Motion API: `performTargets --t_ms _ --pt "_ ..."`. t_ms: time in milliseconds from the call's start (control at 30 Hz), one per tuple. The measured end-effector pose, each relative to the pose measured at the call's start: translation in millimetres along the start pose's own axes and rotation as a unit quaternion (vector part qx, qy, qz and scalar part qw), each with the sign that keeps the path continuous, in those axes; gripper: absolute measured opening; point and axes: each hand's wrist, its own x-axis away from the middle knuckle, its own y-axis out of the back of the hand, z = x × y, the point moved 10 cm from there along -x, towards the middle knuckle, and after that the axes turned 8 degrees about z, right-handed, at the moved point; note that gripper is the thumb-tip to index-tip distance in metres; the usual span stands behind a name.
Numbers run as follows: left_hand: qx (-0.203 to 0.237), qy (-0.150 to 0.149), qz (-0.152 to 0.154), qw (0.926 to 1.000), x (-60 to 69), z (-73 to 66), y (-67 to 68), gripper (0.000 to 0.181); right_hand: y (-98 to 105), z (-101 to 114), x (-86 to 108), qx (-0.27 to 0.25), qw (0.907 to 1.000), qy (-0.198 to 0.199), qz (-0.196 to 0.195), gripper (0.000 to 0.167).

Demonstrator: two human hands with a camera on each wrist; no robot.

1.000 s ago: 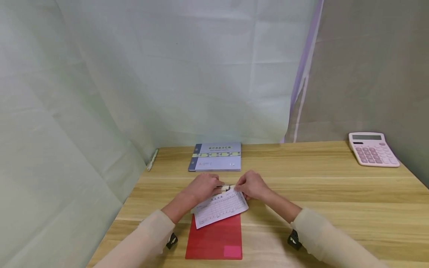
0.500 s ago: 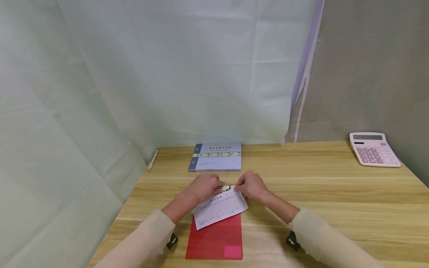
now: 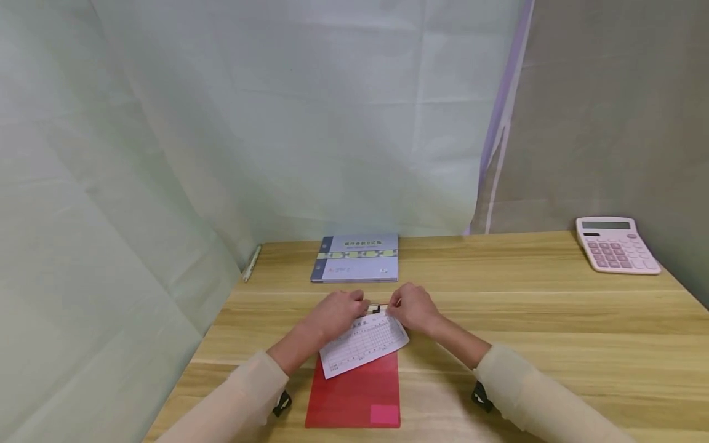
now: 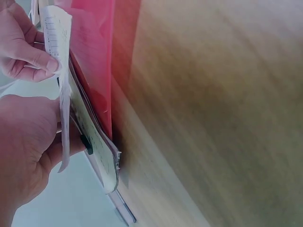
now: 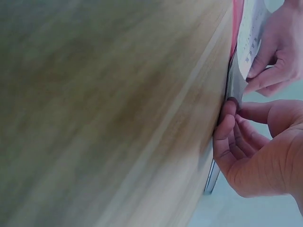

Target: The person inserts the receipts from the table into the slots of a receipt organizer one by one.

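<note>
A white printed form (image 3: 362,346) lies tilted over the top of a red file folder (image 3: 354,394). The fingertips of my right hand (image 3: 414,307) pinch the form's upper right corner. My left hand (image 3: 336,315) is at the folder's top, its fingers curled at the binder clip (image 3: 377,309). In the left wrist view, the fingers of the left hand (image 4: 31,137) reach behind the form (image 4: 65,94) to the black part of the clip (image 4: 86,144). A cream paper stack (image 4: 102,158) sits under it. The form hides part of the left fingers' hold.
A blue-grey account book (image 3: 357,259) lies behind the folder. At the far left edge is a pen (image 3: 252,263). A pink calculator (image 3: 617,245) stands at the back right of the wooden table (image 3: 526,344). Cloth curtains (image 3: 332,123) hang behind it.
The left hand has shifted slightly down at the clip, its fingers drawn back a little. The form has barely moved, and the right hand keeps its pinch.
</note>
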Motion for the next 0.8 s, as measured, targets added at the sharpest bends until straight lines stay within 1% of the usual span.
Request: performTargets --t_ms 267,467,800 --pt "0.010 -0.007 -0.002 0.9999 -1.7 3.2 -0.4 0.029 2.4 1.1 -0.8 0.016 0.9997 0.005 -0.015 0.013" --pt "0.031 -0.001 0.004 0.9995 -3.1 5.9 -0.5 0.031 3.2 0.4 -1.1 0.024 0.9992 0.010 -0.031 0.013" --pt "0.022 -0.005 0.001 0.9997 -1.6 4.2 0.0 0.034 1.8 0.5 -1.1 0.032 0.9986 0.006 -0.042 0.017"
